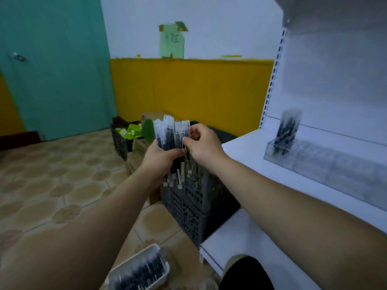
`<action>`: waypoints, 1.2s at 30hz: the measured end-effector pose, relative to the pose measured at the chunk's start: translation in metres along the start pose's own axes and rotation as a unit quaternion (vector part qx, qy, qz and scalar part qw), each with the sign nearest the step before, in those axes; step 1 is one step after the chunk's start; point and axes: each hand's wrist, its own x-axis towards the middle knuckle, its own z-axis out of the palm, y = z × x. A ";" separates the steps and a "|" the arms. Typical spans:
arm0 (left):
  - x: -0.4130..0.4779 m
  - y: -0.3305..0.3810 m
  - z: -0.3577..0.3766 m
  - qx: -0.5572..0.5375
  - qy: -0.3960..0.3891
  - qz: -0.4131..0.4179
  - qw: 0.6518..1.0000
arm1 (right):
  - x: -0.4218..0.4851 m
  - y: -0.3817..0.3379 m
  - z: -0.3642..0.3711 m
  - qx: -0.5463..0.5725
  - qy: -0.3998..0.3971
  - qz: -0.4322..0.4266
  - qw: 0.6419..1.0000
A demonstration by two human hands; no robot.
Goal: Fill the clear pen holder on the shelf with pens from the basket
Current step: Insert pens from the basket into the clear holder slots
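- Gripping a bundle of pens around its middle, the left hand has fingers and thumb curled fully round it. The bundle is upright, with clear ends on top and tips poking out below the fist.
- The right hand sits just beside the left. Its thumb and forefinger are closed in a pinch at the right edge of the bundle, and the other fingers are curled in. The frame is blurred, so it seems to be a single pen in the pinch, but this is not certain.
- Both hands are above a black perforated crate that stands on the tiled floor against the shelf unit.
- The clear pen holder lies long-ways on the white shelf, to the right and well apart from the hands. A cluster of pens stands upright in its left end.
- The white basket is on the floor at the bottom edge, under the left forearm, with dark loose pens lying in it.
- Behind the hands are a cardboard box and a second crate holding green packets.
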 end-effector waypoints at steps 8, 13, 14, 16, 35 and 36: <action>0.008 0.025 0.091 -0.027 -0.129 0.029 0.991 | -0.021 0.012 -0.096 -0.048 0.109 0.038 0.992; 0.024 0.027 0.148 -0.040 -0.179 0.014 0.983 | -0.017 0.023 -0.160 -0.042 0.230 0.061 0.970; 0.029 0.026 0.157 -0.043 -0.186 0.010 0.982 | -0.016 0.026 -0.173 -0.039 0.256 0.061 0.964; 0.038 0.024 0.172 -0.036 -0.191 0.010 0.981 | -0.013 0.034 -0.193 -0.035 0.301 0.060 0.951; 0.062 -0.003 0.207 -0.059 -0.178 0.025 0.982 | 0.018 0.070 -0.209 -0.090 0.295 0.047 0.950; 0.062 -0.003 0.206 -0.058 -0.179 0.026 0.982 | 0.018 0.070 -0.209 -0.095 0.296 0.046 0.949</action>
